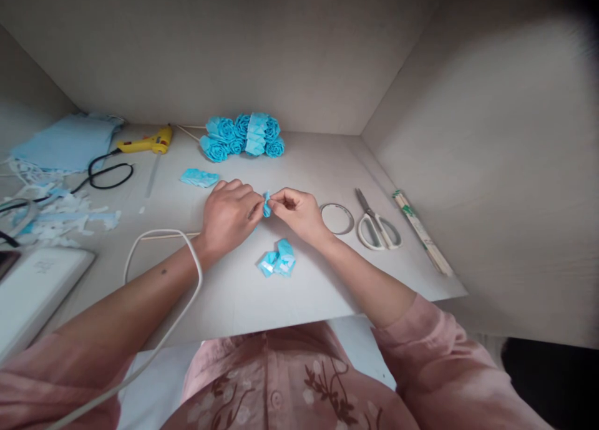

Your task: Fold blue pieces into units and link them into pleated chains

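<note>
Between my two hands is a small folded blue piece [266, 205] that looks like crepe paper or thin fabric. My left hand [233, 213] pinches its left side, knuckles up. From the right, my right hand [297, 210] grips it between thumb and forefinger. Just below on the table lie a few loose blue folded pieces [279, 258]. Beyond my left hand rests a flat pleated blue piece [199, 178]. A thin wooden stick [163, 235] runs toward my left wrist, its far part hidden by the hand.
Blue rosettes [234, 136] on sticks lie at the back. Leftward are a yellow glue gun [148, 141], stacked blue sheets [68, 143], white scraps [70, 211] and a white device [42, 286]. Rightward are a tape roll [352, 219], scissors [378, 227] and bundled sticks [423, 233]. A white cable [163, 339] crosses my left forearm.
</note>
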Demonstrator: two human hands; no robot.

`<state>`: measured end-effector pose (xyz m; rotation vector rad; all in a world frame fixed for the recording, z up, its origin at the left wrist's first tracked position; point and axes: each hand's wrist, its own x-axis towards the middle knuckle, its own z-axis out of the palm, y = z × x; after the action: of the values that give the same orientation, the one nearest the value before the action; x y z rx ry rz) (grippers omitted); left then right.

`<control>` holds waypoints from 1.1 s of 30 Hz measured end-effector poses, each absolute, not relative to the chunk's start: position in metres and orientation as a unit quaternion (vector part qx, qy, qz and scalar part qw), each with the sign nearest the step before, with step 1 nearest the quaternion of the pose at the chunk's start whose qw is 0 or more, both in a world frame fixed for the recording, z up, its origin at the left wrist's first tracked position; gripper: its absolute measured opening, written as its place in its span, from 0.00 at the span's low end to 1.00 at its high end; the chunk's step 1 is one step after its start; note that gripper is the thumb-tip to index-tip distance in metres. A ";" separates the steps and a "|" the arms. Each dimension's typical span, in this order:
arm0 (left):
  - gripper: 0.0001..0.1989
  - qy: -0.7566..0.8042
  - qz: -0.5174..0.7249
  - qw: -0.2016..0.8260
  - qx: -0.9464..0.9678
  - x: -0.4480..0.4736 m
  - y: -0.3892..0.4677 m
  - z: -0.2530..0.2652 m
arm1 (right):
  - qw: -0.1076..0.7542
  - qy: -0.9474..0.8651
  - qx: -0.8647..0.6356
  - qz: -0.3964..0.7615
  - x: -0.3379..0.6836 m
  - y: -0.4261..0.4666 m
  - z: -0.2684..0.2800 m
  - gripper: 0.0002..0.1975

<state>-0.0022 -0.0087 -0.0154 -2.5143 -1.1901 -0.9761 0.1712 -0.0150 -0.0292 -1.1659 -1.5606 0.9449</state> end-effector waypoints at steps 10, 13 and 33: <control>0.15 -0.382 -0.340 0.054 -0.858 -0.006 -0.004 -0.017 | 0.479 -0.619 -0.467 0.412 0.174 -0.013 -0.028 0.10; 0.14 -0.384 -0.336 0.067 -0.857 -0.004 -0.006 -0.017 | 0.478 -0.620 -0.466 0.412 0.173 -0.014 -0.028 0.10; 0.11 -0.391 -0.372 -0.055 -0.840 -0.003 -0.003 -0.013 | 0.486 -0.595 -0.435 0.470 0.176 -0.011 -0.032 0.10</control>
<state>-0.0035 -0.0031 -0.0125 -2.7370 -1.2735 -1.2101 0.1758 -0.0115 -0.0318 -1.0581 -1.4476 1.1436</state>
